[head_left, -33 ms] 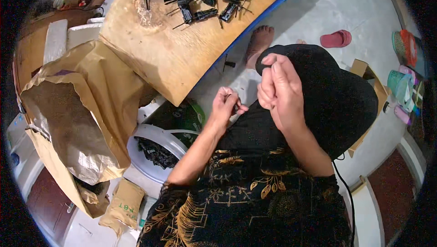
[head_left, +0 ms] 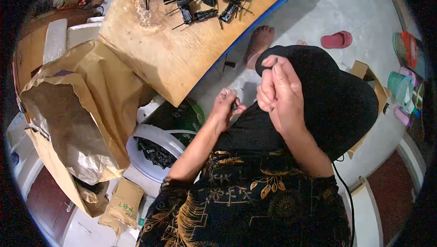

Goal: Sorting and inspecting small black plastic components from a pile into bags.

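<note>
My left hand (head_left: 226, 106) is held over my lap, its fingers curled closed around something dark that they mostly hide. To its right and a little farther out, my right hand (head_left: 282, 87) is raised with thumb and forefinger pinched together. Whatever is in that pinch, if anything, is too small to make out. The two hands are apart. Beyond them, black plastic parts (head_left: 205, 15) with thin dark pins lie in a heap on the far part of the wooden tabletop (head_left: 168, 60).
Left of my arm stands a white bucket (head_left: 145, 172) holding black pieces. An open brown paper sack (head_left: 98, 83) leans by the table corner, with a small tan packet (head_left: 125, 203) nearer. A cardboard box (head_left: 364, 71) stands right of my leg; a pink slipper (head_left: 336, 40) lies beyond it.
My left hand has shifted very slightly, its fingers a little lower. The right hand stays nearly in place, still pinched.
</note>
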Tool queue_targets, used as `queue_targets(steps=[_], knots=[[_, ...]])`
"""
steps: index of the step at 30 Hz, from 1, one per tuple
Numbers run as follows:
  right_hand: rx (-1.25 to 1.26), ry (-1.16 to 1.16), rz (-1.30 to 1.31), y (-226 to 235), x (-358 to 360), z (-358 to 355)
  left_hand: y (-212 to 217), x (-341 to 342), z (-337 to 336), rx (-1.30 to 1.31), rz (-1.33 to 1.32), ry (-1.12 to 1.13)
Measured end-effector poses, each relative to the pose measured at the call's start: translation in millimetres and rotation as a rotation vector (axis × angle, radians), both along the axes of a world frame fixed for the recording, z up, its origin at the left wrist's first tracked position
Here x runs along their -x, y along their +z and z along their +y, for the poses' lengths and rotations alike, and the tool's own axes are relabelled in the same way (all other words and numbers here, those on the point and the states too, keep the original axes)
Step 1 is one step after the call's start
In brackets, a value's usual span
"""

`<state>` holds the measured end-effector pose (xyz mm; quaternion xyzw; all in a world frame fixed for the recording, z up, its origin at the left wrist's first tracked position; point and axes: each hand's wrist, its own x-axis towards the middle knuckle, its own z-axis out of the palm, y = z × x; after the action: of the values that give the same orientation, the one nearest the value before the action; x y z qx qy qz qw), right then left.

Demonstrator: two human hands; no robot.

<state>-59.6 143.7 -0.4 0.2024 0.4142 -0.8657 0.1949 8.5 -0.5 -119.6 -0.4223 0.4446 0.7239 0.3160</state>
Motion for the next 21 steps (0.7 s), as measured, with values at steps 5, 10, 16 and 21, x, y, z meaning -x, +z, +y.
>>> queue_targets(steps=[5,10,16,21], knots=[[0.040,-0.041,-0.025,-3,1,10,-184,-17,-5,0.221,-0.056,-0.159],[0.100,0.033,-0.020,-2,4,6,-288,5,5,0.929,0.068,-0.427],[0.089,0.156,-0.008,-3,4,11,-295,59,58,0.990,0.306,-0.311],[0.172,0.237,0.037,3,4,-5,-308,142,88,1.254,0.865,-0.826]])
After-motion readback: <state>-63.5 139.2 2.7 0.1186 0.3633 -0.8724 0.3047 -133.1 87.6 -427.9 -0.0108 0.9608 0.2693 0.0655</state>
